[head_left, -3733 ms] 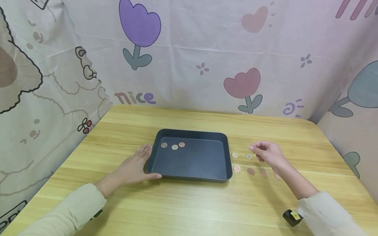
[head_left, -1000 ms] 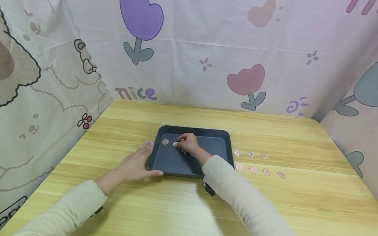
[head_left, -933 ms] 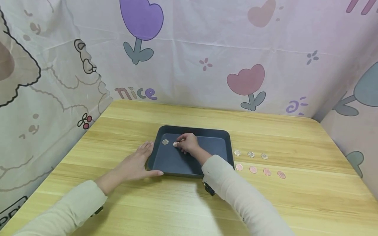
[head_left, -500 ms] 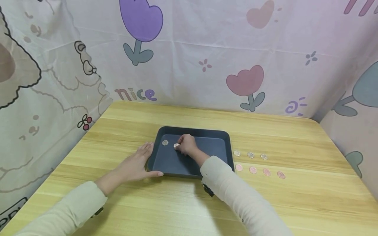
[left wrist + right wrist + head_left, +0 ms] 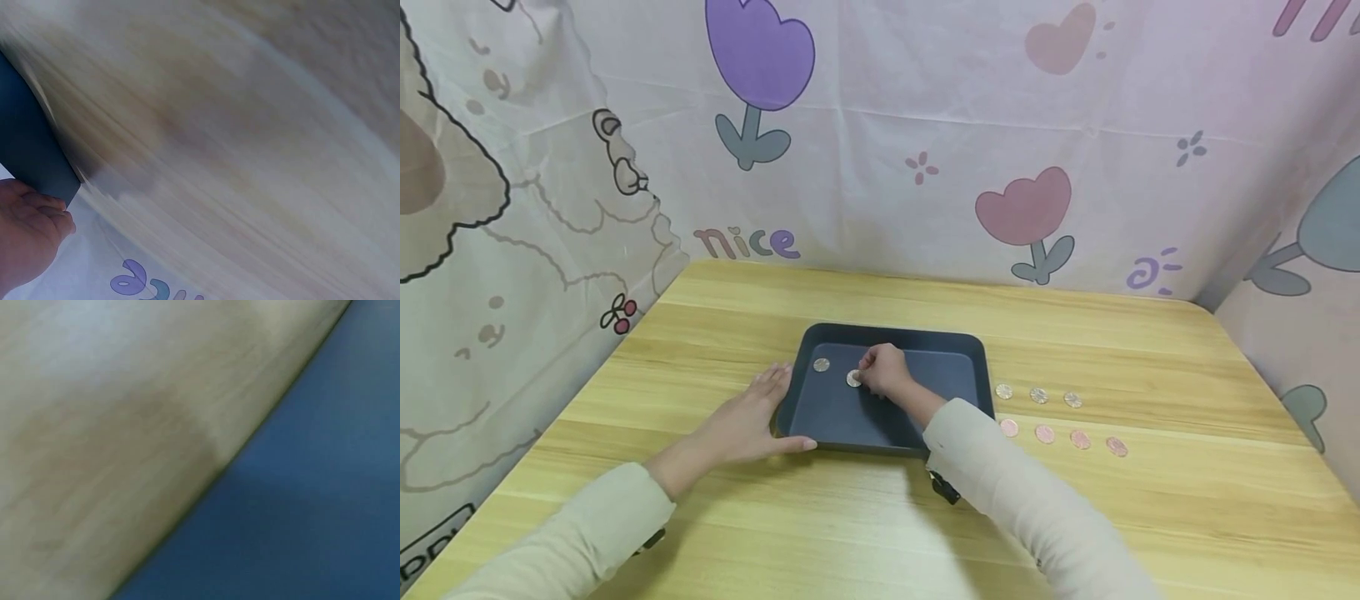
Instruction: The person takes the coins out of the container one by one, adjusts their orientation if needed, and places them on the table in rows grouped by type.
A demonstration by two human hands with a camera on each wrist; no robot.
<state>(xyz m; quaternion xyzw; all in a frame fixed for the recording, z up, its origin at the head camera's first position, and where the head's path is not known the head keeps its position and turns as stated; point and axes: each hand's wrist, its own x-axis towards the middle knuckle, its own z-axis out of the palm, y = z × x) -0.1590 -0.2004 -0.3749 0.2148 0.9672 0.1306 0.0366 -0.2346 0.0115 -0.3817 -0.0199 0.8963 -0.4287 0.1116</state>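
Pictured from above: a cartoon-printed cloth backdrop (image 5: 925,142) with tulips and the word "nice", hung behind and to both sides of a pale wooden table (image 5: 880,517). At the table's centre, a dark blue tray (image 5: 955,371), shallow and rectangular. Against the tray's left edge, the left hand (image 5: 741,425), fingers straight and relaxed, flat on the wood with the thumb along the tray's near left corner; in the left wrist view, the same dark tray edge (image 5: 28,150) beside blurred fingers. Inside the tray, toward its far left, the right hand (image 5: 886,372), fingers curled, fingertips pinching or pressing a silver coin (image 5: 853,378) on the tray floor; impossible to tell whether the coin is lifted or lying flat. Further left in the tray, near its far left corner, a second silver coin (image 5: 822,364) lying apart from the hand. Just right of the tray, on bare wood, two short rows: three silver coins (image 5: 1038,395) in the far row, four copper coins (image 5: 1062,436) in the near row. Right wrist view blurred, showing only wood and the tray's blue surface (image 5: 312,506).
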